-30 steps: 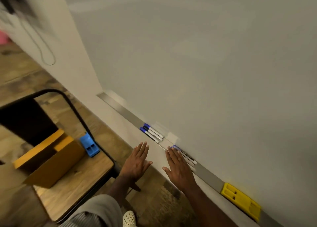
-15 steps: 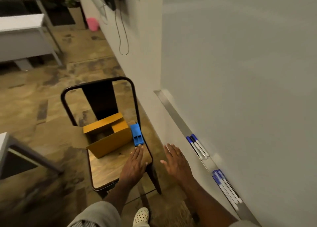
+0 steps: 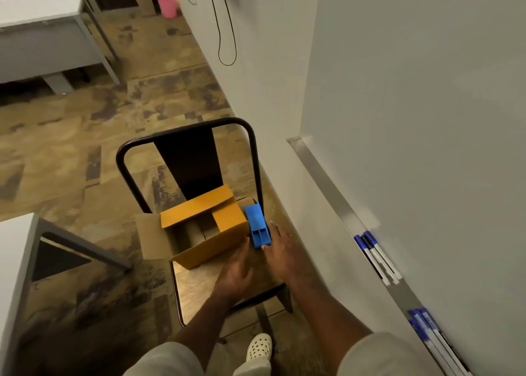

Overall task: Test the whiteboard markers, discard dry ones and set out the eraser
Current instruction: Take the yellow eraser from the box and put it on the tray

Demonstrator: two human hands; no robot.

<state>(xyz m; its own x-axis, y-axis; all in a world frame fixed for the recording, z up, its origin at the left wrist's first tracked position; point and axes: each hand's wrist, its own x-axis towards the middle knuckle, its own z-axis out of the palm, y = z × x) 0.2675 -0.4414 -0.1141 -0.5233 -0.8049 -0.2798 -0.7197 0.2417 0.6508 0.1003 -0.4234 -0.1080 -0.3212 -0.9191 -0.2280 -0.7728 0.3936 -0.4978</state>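
A blue eraser point(image 3: 257, 226) lies on the wooden seat of a black metal chair point(image 3: 199, 287), beside an open yellow cardboard box point(image 3: 199, 227). My right hand point(image 3: 280, 250) reaches over the seat with straight fingers touching the eraser's right edge. My left hand point(image 3: 236, 270) hovers just below the box's near corner, fingers relaxed and holding nothing. On the whiteboard's metal tray point(image 3: 336, 202) lie two groups of blue-capped markers: one group of markers point(image 3: 375, 256) further along the tray, another group of markers point(image 3: 432, 338) at the lower right.
The whiteboard point(image 3: 427, 105) fills the right side. A cable point(image 3: 226, 34) hangs down the wall. A grey desk point(image 3: 42, 34) stands at the far left, a white table corner point(image 3: 14, 262) at the near left, and a pink bin point(image 3: 168, 4) far back.
My view has swung left from the whiteboard tray to the chair. Both hands moved from the tray down over the seat; the right now touches the blue eraser.
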